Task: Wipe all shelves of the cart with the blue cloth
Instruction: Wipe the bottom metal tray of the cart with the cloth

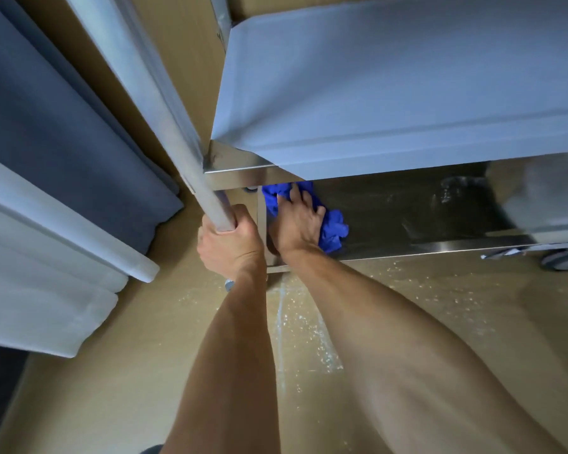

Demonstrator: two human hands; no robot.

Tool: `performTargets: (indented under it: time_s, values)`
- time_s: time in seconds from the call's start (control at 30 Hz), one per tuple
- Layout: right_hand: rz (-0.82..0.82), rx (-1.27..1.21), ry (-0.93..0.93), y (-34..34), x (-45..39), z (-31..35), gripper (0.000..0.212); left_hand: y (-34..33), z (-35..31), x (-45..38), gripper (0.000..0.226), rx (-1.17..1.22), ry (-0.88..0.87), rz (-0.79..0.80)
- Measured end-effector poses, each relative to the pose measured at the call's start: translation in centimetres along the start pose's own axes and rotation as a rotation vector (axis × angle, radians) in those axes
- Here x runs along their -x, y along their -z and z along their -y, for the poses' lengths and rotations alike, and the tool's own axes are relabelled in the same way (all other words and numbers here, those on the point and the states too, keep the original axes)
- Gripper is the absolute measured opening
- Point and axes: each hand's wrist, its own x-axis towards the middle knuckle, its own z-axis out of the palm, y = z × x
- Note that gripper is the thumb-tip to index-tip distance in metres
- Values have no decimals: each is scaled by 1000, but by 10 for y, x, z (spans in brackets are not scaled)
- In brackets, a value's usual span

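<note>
Blue cloth (333, 229): mostly hidden under right hand (297, 224); far end tucked behind upper shelf (407, 86) edge. Lower shelf (423, 211) beyond the hand mostly covered. Caster (559, 259) far right blurred, cut off.

Crumpled blue cloth (333, 229) on steel cart's lower shelf (423, 208), near its left corner.

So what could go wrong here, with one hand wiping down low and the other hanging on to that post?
The right hand presses the blue cloth onto the lower shelf just under the upper shelf, so knuckles might scrape its edge. The cart stands on a caster, so a hard push might roll it, though the left hand grips the post. The bunched cloth may miss the corners.
</note>
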Motion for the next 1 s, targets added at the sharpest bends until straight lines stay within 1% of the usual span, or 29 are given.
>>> performTargets:
  time_s: [0.1, 0.2, 0.23, 0.27, 0.3, 0.33, 0.4, 0.5, 0.57, 0.63, 0.7, 0.73, 0.8, 0.87, 0.93, 1.0]
  values:
    - [-47, 72, -139, 29, 0, -71, 46, -2, -1, 5, 44, -14, 26, -14]
    - [-95, 124, -411, 60, -5, -155, 52, -5, -3, 12, 37, -22, 20, 20]
    - [-103, 121, -501, 68, -6, -174, 53, -6, -4, 15, 35, -23, 15, 41]
    - [-101, 128, -551, 72, -7, -183, 54, -6, -5, 17, 33, -20, 10, 53]
    - [-99, 154, -554, 72, -8, -185, 53, -7, -6, 20, 31, -11, 7, 55]
    - [-101, 176, -520, 69, -9, -180, 51, -8, -8, 23, 30, 3, 3, 52]
    - [-90, 146, -385, 61, -13, -152, 45, -11, -7, 24, 31, 18, -19, 52]
    - [34, 28, -63, 40, -17, -80, 38, -11, -3, 22, 32, 11, -37, 79]
    - [99, -78, 138, 25, -17, -28, 25, -12, -2, 20, 31, 7, -40, 87]
    - [197, -139, 267, 12, -17, 9, 29, -13, 0, 18, 31, 3, -48, 88]
    - [254, -55, 328, 4, -21, 20, 31, -13, 1, 16, 32, 0, -52, 89]
    - [248, -54, 326, 3, -23, 18, 31, -13, 2, 15, 31, -4, -53, 93]
    - [227, -139, 275, 5, -24, 9, 31, -10, 0, 15, 30, -10, -52, 113]
    - [170, -219, 171, 8, -25, 1, 33, -7, -2, 18, 28, -15, -60, 136]
    - [47, -160, 21, 11, -23, -16, 29, -6, -2, 23, 27, -21, -82, 149]
    - [-45, -34, -138, 18, -15, -44, 35, -7, -3, 26, 27, -13, -88, 155]
